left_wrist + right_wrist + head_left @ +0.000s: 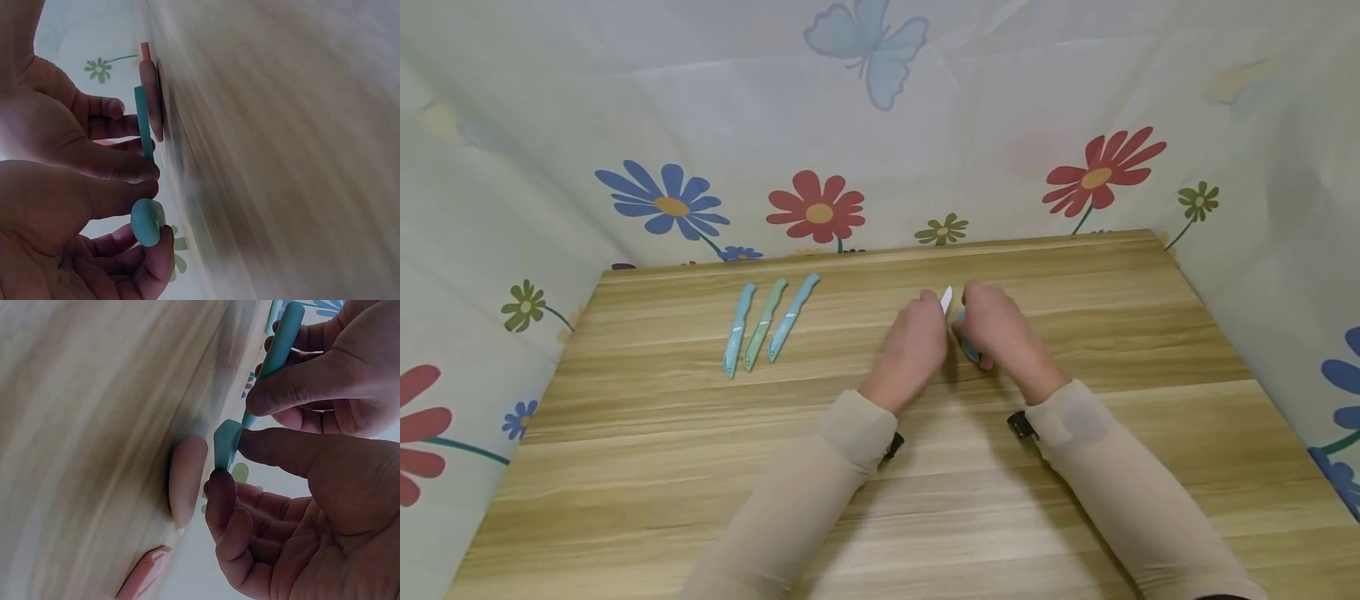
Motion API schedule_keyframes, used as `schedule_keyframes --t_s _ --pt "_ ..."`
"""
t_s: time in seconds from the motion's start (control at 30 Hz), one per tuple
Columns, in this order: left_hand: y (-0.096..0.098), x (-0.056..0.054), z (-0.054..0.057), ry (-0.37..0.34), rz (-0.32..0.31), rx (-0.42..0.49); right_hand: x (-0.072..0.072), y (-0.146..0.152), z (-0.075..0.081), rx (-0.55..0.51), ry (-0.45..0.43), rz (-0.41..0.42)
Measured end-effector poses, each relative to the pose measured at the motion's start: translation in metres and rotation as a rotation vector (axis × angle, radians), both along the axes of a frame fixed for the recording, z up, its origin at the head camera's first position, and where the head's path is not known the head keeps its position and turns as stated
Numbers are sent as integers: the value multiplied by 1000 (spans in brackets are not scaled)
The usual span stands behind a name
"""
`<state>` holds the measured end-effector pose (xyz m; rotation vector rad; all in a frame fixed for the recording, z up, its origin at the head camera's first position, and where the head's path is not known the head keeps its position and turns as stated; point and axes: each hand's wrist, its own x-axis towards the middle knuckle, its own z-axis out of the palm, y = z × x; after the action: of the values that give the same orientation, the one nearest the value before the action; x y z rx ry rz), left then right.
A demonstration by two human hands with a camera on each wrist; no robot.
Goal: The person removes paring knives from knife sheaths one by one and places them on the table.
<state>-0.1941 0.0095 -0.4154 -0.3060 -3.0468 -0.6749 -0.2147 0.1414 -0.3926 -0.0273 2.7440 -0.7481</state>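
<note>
My left hand grips the teal handle of a small knife, whose white blade shows beyond the fingers in the head view. Just to its right, my right hand pinches a teal knife sheath between thumb and fingers. Handle and sheath are close together in the right wrist view; whether the blade tip touches the sheath I cannot tell. On the tabletop near the right hand lies a pink knife handle with a pink sheath beyond it, mostly hidden from the head view.
Left of the hands, three sheathed knives lie side by side: a blue one, a green one and another blue one. They rest on a wood-grain table. A flower-printed curtain surrounds its back and sides.
</note>
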Motion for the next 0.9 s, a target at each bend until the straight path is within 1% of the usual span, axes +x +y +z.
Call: schedule_keyframes --t_s 0.07,0.37,0.5,0.6,0.73,0.9 --pt "3 -1 0 -18 13 11 0 -1 -1 22 5 2" --pt "11 -2 2 -72 24 28 -4 -5 -1 86 -8 38" --pt "14 -3 0 -73 40 24 -4 -5 -3 97 -6 42" --pt "16 -4 -1 -67 47 16 -3 -5 -4 121 26 62" --pt "17 -5 -2 -80 51 14 -2 -4 -7 148 81 87" --pt "17 -6 -3 -103 33 2 -3 -3 -8 159 102 95"
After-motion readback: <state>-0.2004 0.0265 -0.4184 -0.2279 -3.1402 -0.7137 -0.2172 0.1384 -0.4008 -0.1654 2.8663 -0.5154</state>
